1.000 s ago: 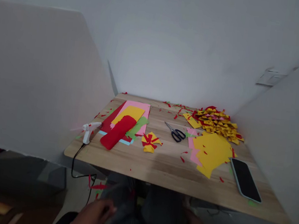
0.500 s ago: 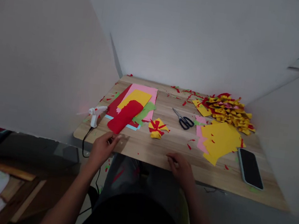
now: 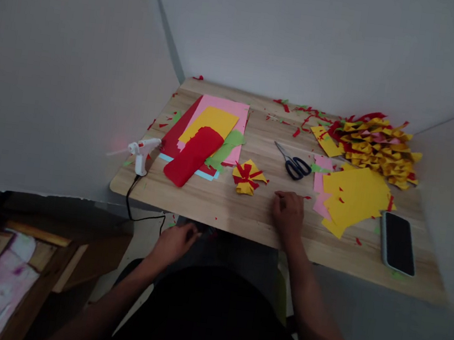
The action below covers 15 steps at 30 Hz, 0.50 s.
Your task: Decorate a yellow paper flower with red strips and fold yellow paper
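Note:
My left hand (image 3: 175, 243) hangs just off the table's front edge, over my lap, with fingers curled and thumb and fingertips close together. Whether anything small is between them I cannot make out. My right hand (image 3: 289, 216) is over the front part of the table with its fingers closed; what they hold, if anything, is hidden. Up and left of it lies a small yellow and red folded paper piece (image 3: 247, 176), apart from the hand. A pair of scissors (image 3: 297, 168) with dark handles lies just beyond the right hand, blades pointing away to the left.
At left, a white glue gun (image 3: 141, 154) stands with its cord over the edge. Beside it lie red crepe paper (image 3: 195, 156), a yellow sheet (image 3: 210, 123) and pink paper (image 3: 229, 109). At right are yellow sheets (image 3: 357, 198), a folded-paper pile (image 3: 384, 151) and a phone (image 3: 399, 243).
My left hand has moved from the table's edge by the red paper down over my lap. My right hand has moved forward onto the table, closer to the scissors. The camera view has shifted.

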Tool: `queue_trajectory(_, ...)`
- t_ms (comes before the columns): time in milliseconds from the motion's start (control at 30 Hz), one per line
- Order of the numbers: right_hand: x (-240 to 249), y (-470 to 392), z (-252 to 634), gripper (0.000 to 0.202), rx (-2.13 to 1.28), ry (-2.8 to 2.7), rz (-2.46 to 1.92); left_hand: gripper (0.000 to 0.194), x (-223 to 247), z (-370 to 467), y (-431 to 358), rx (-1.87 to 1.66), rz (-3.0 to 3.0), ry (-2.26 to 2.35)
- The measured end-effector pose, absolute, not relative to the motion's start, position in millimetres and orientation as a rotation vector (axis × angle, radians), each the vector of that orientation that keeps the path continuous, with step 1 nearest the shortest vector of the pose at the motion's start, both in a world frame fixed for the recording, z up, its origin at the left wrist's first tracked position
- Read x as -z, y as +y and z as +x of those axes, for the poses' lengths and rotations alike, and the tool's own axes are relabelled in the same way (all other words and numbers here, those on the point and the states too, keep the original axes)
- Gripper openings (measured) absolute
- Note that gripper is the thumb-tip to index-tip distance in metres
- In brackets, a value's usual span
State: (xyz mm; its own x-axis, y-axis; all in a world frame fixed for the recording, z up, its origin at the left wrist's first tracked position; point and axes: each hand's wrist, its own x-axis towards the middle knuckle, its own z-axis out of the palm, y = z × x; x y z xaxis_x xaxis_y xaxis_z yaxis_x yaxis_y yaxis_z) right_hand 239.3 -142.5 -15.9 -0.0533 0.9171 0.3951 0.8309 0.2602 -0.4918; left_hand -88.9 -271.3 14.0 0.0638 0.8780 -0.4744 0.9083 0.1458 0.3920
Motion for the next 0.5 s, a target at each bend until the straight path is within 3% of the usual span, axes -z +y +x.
queue_trajectory(133, 15.6, -141.1, 239.6, 0.018, -0.182, -1.873, -1.628, 0.049, 34.0, -89.4, -294.8, 0.377, 1.563, 1.917)
queue_trajectory(233, 16.4, -139.0, 240.1, 0.017, -0.201, -1.881, -1.648, 0.032, 35.5, -88.5, -295.1, 0.334, 1.631, 1.695)
queue_trajectory(300, 16.8, -138.1, 240.4, 0.017, -0.230, -1.866, -1.655, 0.018, 18.3, -86.3, -289.5, 0.180, 1.705, 1.488)
queue_trajectory(367, 16.7, -137.4, 240.7, 0.016, -0.256, -1.852, -1.659, 0.022, -5.0, -85.9, -274.1, -0.158, 1.770, 1.372)
queue_trajectory(500, 15.2, -137.0, 240.1, 0.018, -0.249, -1.851, -1.665, 0.029, -36.7, -98.8, -210.5, -0.624, 1.821, 1.711)
